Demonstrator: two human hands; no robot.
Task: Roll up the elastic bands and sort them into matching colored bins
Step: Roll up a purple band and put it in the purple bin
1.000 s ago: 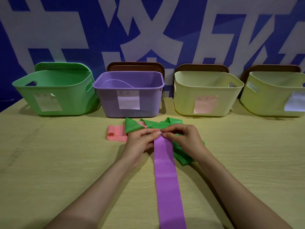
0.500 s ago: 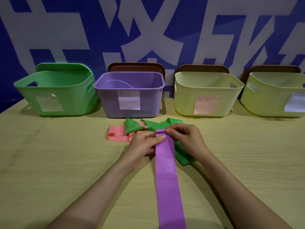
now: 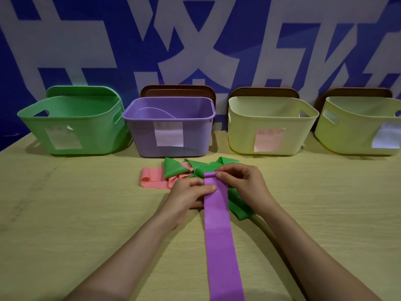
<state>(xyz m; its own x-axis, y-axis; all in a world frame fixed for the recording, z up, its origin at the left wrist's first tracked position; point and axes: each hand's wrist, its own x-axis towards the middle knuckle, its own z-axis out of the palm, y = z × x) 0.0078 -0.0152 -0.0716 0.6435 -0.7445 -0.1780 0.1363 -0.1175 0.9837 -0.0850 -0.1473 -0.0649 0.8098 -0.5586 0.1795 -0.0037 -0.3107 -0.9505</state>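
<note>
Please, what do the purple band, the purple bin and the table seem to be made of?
The purple band: likely thin rubber or latex, matte; it lies limp and flat and curls softly at its far end. The purple bin: moulded plastic, faint sheen, stiff rim. The table: pale wood grain shows; real wood or laminate, I cannot tell.

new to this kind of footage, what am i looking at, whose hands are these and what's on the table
No machine: one camera worn on a person's head looks down at their bare hands. The right hand pinches the far end of a purple elastic band, curled into the start of a roll; the left hand grips its edge nearby. Around it on the table lie green bands and a pink band. By the wall stand a green bin, a purple bin and two pale yellow bins, each labelled.
</note>
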